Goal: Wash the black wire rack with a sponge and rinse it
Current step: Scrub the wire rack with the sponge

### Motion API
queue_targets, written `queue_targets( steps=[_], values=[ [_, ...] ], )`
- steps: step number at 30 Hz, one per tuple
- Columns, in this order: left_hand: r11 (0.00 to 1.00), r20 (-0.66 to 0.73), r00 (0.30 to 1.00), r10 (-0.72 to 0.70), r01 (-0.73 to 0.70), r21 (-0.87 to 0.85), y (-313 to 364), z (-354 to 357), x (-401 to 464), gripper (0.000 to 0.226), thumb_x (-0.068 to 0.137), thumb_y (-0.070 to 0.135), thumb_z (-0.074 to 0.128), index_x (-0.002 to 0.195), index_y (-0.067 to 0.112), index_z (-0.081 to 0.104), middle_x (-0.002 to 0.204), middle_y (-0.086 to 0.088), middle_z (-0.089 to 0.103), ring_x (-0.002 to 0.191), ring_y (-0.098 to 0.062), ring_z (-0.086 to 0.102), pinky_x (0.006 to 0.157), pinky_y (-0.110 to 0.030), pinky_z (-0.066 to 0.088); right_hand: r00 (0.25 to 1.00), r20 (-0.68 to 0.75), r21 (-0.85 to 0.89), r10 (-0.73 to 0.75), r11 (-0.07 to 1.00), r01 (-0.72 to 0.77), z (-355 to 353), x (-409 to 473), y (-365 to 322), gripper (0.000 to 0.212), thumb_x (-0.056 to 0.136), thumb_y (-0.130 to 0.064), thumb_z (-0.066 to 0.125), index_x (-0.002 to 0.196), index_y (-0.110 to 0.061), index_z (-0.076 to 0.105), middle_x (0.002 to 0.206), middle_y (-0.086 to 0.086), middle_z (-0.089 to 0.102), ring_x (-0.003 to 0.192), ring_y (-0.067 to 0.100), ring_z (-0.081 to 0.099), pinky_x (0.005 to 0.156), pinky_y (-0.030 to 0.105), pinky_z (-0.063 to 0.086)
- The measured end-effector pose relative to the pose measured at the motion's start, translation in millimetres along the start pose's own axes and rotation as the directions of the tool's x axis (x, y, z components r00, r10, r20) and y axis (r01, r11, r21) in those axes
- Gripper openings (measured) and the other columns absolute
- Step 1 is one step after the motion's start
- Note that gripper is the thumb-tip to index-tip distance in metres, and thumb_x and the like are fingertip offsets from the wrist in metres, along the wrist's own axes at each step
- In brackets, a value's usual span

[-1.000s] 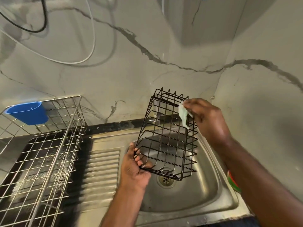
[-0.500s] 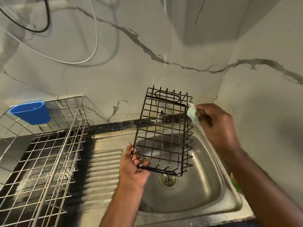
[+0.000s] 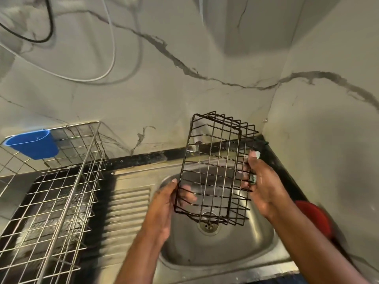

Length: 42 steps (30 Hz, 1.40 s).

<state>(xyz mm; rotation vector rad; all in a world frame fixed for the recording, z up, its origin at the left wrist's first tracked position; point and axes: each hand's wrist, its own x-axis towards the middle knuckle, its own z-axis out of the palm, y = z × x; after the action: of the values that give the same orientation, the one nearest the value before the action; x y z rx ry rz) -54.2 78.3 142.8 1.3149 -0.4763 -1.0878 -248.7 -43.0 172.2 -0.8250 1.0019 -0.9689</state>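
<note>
The black wire rack (image 3: 213,169) is held upright over the steel sink basin (image 3: 242,251), its grid base facing me. My left hand (image 3: 164,203) grips its lower left edge, fingers curled through the wires. My right hand (image 3: 264,181) holds the right side and presses a pale sponge (image 3: 256,154) against the wires; only small bits of the sponge show past my fingers. The drain (image 3: 208,225) sits just below the rack.
A chrome dish rack (image 3: 51,201) stands on the left with a blue plastic cup holder (image 3: 32,143) hung on its back rail. The ribbed drainboard (image 3: 127,214) lies between it and the basin. A red object (image 3: 313,218) sits right of the sink. Marble-look walls close the corner.
My right hand slid down from the rack's top right corner to its right side, sponge still in it. The rack turned so its flat grid base faces me. My left hand kept its grip.
</note>
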Motion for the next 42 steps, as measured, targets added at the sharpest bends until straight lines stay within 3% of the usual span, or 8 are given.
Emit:
queue_targets(
  steps=[4, 7, 11, 16, 20, 26, 29, 42],
  values=[
    [0.992, 0.071, 0.992, 0.101, -0.106, 0.066, 30.8, 10.3, 3.3, 0.053, 0.106, 0.045, 0.027, 0.132, 0.01, 0.058, 0.117, -0.015, 0.073, 0.107, -0.033, 0.069, 0.096, -0.048, 0.049, 0.995, 0.041, -0.181, -0.087, 0.979, 0.093, 8.9, -11.7, 2.6, 0.052, 0.095, -0.048, 0.053, 0.142, -0.025, 0.046, 0.134, -0.007, 0.056, 0.13, 0.016, 0.047, 0.114, 0.041, 0.033],
    [0.989, 0.007, 0.989, 0.145, -0.145, 0.005, 52.6, 22.8, 13.3, 0.069, 0.092, 0.064, 0.034, 0.124, 0.011, 0.064, 0.105, -0.011, 0.076, 0.093, -0.03, 0.07, 0.083, -0.044, 0.052, 0.959, 0.176, -0.505, -0.224, 0.815, 0.283, 15.3, -26.3, -1.6, 0.02, 0.099, -0.053, 0.039, 0.103, -0.041, 0.054, 0.099, -0.019, 0.062, 0.094, -0.003, 0.058, 0.078, 0.017, 0.045],
    [0.995, -0.106, 0.992, 0.073, -0.08, -0.065, 70.0, 19.9, 23.8, 0.072, 0.076, 0.075, 0.052, 0.102, 0.011, 0.074, 0.066, 0.005, 0.059, 0.053, -0.008, 0.043, 0.045, -0.023, 0.032, 0.883, 0.257, -0.689, -0.394, 0.566, 0.453, 15.1, -25.2, 4.9, 0.049, 0.102, -0.052, 0.031, 0.09, -0.011, 0.054, 0.082, 0.023, 0.061, 0.066, 0.023, 0.056, 0.067, 0.051, 0.052],
    [0.971, -0.254, 0.963, 0.093, -0.144, -0.189, 63.9, 26.5, 22.9, 0.023, 0.086, 0.039, 0.074, 0.073, 0.02, 0.074, 0.082, -0.006, 0.063, 0.042, -0.004, 0.037, 0.035, -0.02, 0.028, 0.895, 0.244, -0.595, -0.374, 0.671, 0.443, 13.3, -15.9, 14.8, 0.054, 0.103, -0.053, 0.031, 0.096, -0.006, 0.057, 0.09, 0.023, 0.061, 0.078, 0.018, 0.058, 0.076, 0.047, 0.055],
    [0.917, -0.378, 0.907, 0.188, -0.3, -0.264, 54.1, 38.3, 13.3, 0.025, 0.089, 0.027, 0.072, 0.065, 0.022, 0.075, 0.072, -0.004, 0.065, 0.049, -0.009, 0.039, 0.051, -0.029, 0.029, 0.949, 0.08, -0.4, -0.304, 0.863, 0.309, 15.4, -3.2, 16.4, 0.03, 0.103, -0.051, 0.039, 0.115, -0.034, 0.06, 0.117, -0.015, 0.061, 0.112, 0.004, 0.056, 0.094, 0.034, 0.043],
    [0.912, -0.406, 0.89, 0.206, -0.325, -0.25, 50.1, 44.1, 7.1, 0.026, 0.09, 0.021, 0.07, 0.064, 0.019, 0.07, 0.059, 0.002, 0.061, 0.04, -0.004, 0.041, 0.05, -0.025, 0.041, 0.983, 0.088, -0.408, -0.161, 0.895, 0.183, 2.5, 8.0, -11.6, 0.022, 0.103, -0.023, 0.05, 0.118, -0.024, 0.066, 0.114, -0.011, 0.065, 0.105, 0.011, 0.061, 0.086, 0.035, 0.053],
    [0.924, -0.357, 0.897, 0.26, -0.338, -0.176, 47.3, 44.3, 6.1, 0.026, 0.09, 0.02, 0.071, 0.064, 0.02, 0.072, 0.058, 0.008, 0.064, 0.042, -0.004, 0.045, 0.039, -0.015, 0.036, 0.917, 0.132, -0.651, -0.375, 0.665, 0.366, -2.0, 13.7, -24.0, 0.024, 0.1, -0.025, 0.058, 0.122, -0.026, 0.066, 0.106, -0.011, 0.071, 0.099, 0.011, 0.068, 0.087, 0.035, 0.057],
    [0.878, -0.192, 0.857, 0.478, -0.466, 0.105, 38.7, 57.7, -5.5, 0.039, 0.097, 0.013, 0.063, 0.058, 0.012, 0.068, 0.054, -0.016, 0.051, 0.051, -0.01, 0.042, 0.055, -0.022, 0.037, 0.575, 0.575, -0.484, -0.583, 0.325, 0.813, 45.4, -14.9, -40.4, 0.043, 0.086, 0.008, 0.065, 0.123, -0.013, 0.061, 0.124, -0.001, 0.059, 0.118, 0.0, 0.056, 0.098, 0.021, 0.05]
  ],
)
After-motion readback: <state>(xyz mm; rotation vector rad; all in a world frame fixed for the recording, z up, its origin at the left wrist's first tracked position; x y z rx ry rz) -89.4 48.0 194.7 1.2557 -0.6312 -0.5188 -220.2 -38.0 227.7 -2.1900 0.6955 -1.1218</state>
